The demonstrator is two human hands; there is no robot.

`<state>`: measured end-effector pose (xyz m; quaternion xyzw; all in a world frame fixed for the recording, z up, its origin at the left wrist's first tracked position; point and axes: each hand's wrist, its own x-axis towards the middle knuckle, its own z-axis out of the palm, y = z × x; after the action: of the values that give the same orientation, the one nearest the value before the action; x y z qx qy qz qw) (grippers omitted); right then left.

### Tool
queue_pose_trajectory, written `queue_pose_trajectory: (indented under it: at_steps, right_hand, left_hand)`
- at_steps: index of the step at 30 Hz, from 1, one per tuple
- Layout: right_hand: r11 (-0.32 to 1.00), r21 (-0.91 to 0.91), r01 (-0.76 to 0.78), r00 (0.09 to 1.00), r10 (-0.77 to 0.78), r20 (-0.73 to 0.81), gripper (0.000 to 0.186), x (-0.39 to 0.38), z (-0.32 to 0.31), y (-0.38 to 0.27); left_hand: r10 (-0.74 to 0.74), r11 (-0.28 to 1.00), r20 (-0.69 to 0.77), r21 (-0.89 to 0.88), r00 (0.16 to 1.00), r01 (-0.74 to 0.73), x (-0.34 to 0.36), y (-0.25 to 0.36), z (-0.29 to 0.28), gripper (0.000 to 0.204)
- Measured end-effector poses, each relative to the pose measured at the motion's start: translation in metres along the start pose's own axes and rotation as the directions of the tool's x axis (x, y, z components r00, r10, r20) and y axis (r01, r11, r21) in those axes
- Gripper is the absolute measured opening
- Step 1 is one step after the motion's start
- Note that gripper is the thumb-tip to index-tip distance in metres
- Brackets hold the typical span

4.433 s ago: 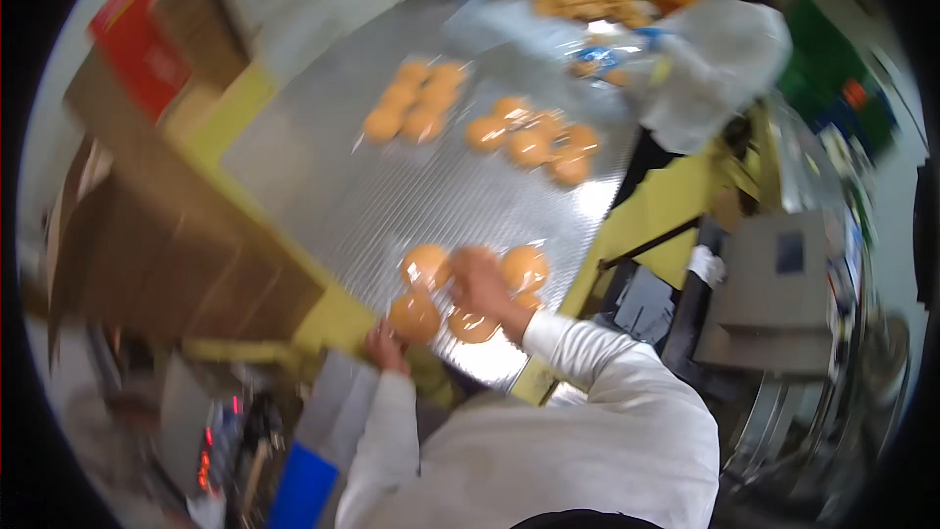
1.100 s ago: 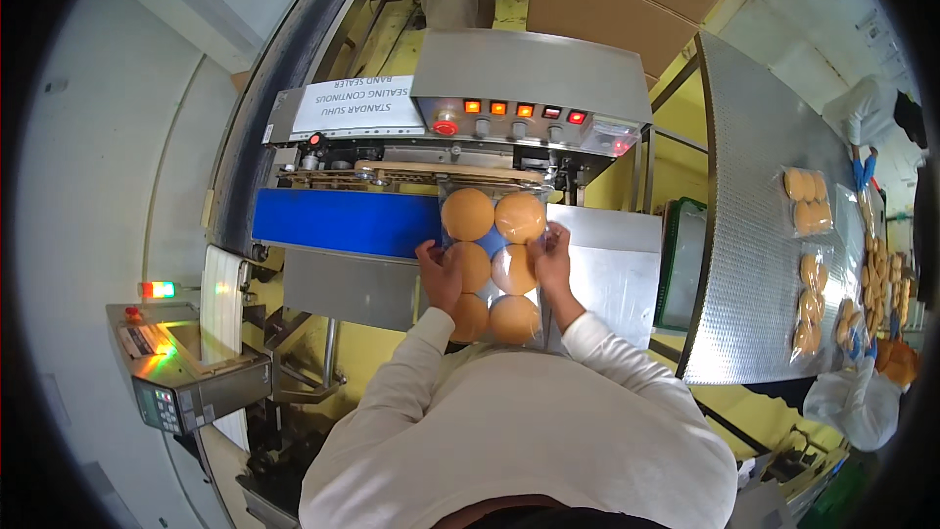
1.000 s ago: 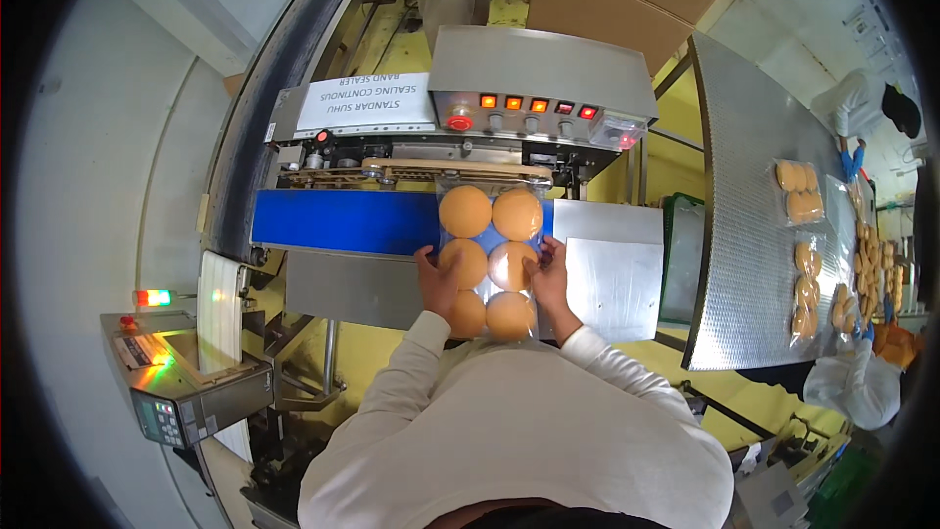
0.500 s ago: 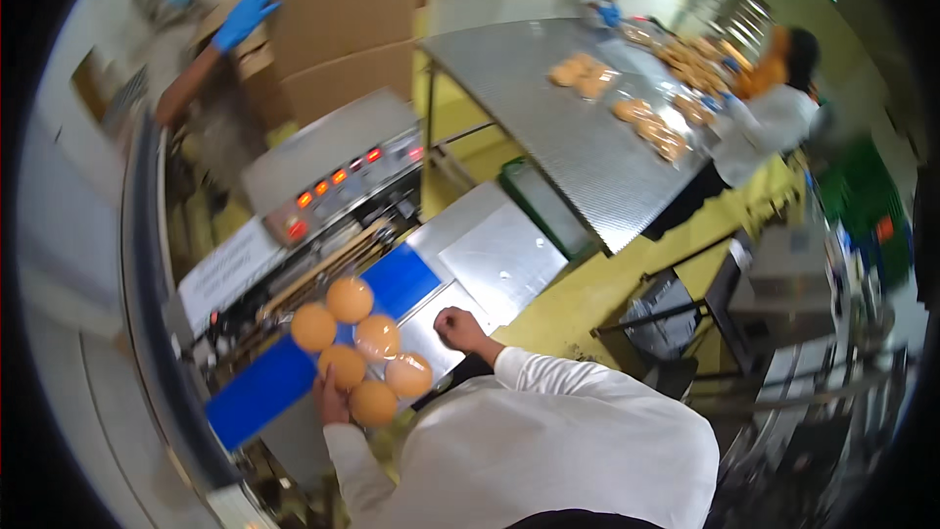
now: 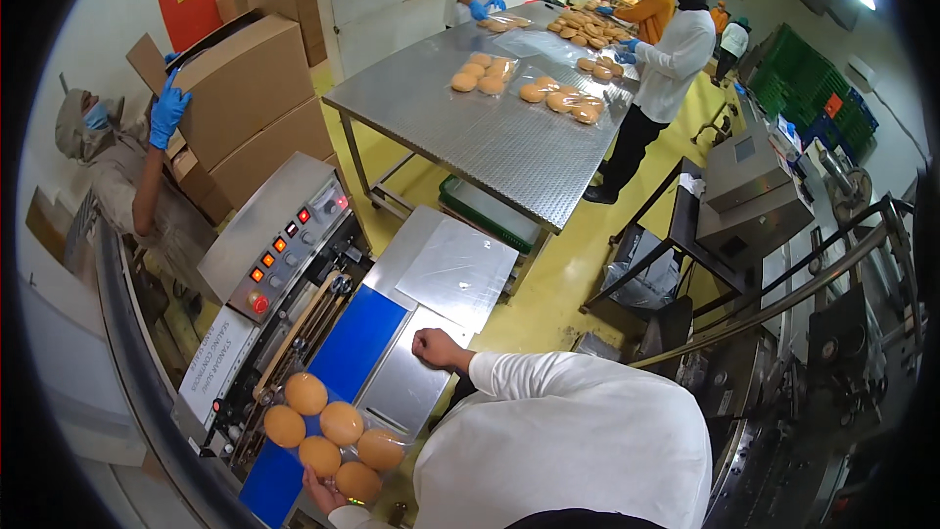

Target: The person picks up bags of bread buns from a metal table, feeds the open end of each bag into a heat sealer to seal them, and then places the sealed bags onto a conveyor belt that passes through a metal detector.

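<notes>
A clear bag of round golden buns (image 5: 342, 423) lies across the blue conveyor belt (image 5: 358, 337) of a sealing machine, its near side over the metal ledge. At the bag's near edge, my left hand (image 5: 321, 492) has its fingers curled against the film beside the buns. Part of that hand is hidden below the bag. My right hand (image 5: 440, 349) is curled closed over the bare metal plate (image 5: 405, 369) right of the belt, apart from the bag, with nothing showing in it.
The sealing machine's control panel (image 5: 277, 247) stands beyond the belt. A co-worker's blue-gloved hand (image 5: 168, 110) touches a cardboard box (image 5: 240, 78) at far left. Bagged buns (image 5: 561, 99) lie on a steel table (image 5: 431, 118), with several co-workers around it. A black stand (image 5: 654, 225) is at right.
The view has shifted. The bag of buns has moved along the belt toward the near left with my left hand at it. My right hand remains curled over the metal plate.
</notes>
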<state>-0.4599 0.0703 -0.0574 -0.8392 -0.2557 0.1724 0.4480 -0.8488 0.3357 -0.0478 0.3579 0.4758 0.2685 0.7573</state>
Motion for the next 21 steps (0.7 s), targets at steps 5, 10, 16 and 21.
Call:
queue_pose_trajectory:
  at_steps: [5,10,16,21]
  right_hand:
    - [0.999,-0.032,-0.016,1.000,0.016,-0.013,0.011,0.000,-0.003,0.007]
    - [0.998,-0.051,-0.025,1.000,0.025,-0.006,0.012,0.002,-0.006,0.008]
    - [0.998,-0.051,-0.025,0.996,0.021,-0.082,0.015,0.001,0.010,0.005]
    - [0.919,-0.100,0.381,0.911,-0.355,0.210,0.008,-0.016,0.036,-0.031]
  left_hand:
    - [0.056,0.998,0.013,0.039,0.998,-0.057,0.010,-0.004,-0.033,0.031]
    - [0.079,0.997,-0.044,0.013,0.996,-0.078,-0.011,0.014,-0.043,0.034]
    - [-0.008,0.977,0.110,-0.209,0.994,0.032,-0.021,0.013,-0.065,0.047]
    - [0.025,0.990,-0.139,-0.137,0.990,-0.044,-0.020,-0.041,-0.084,0.046]
